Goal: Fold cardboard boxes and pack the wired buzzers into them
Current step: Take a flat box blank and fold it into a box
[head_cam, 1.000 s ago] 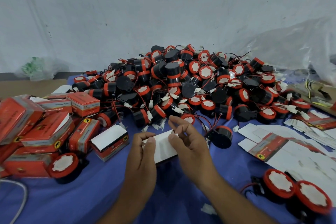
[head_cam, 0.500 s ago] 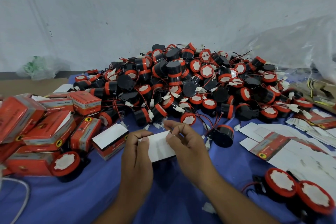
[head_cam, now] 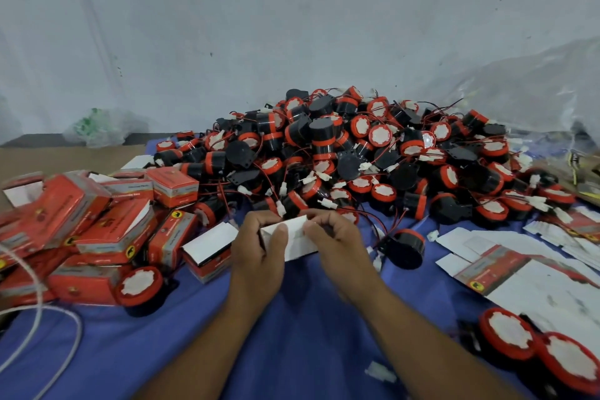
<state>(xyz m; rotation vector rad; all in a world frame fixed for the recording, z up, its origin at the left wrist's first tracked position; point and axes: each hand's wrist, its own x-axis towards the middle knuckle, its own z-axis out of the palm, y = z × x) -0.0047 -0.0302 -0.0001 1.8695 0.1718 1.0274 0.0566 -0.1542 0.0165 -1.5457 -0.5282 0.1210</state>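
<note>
The left hand (head_cam: 256,256) and right hand (head_cam: 337,250) each kept a pinching grip on the half-folded white cardboard box (head_cam: 297,239), low over the tabletop (head_cam: 292,334) before the buzzer pile (head_cam: 357,156). Uneven pressure could crease a flap crooked.

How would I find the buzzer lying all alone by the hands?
Start at the big pile of buzzers on the blue cloth. Just in front, right of the right hand, one buzzer lies on its side. It sits apart from the pile, showing a black end, not a white face.
</note>
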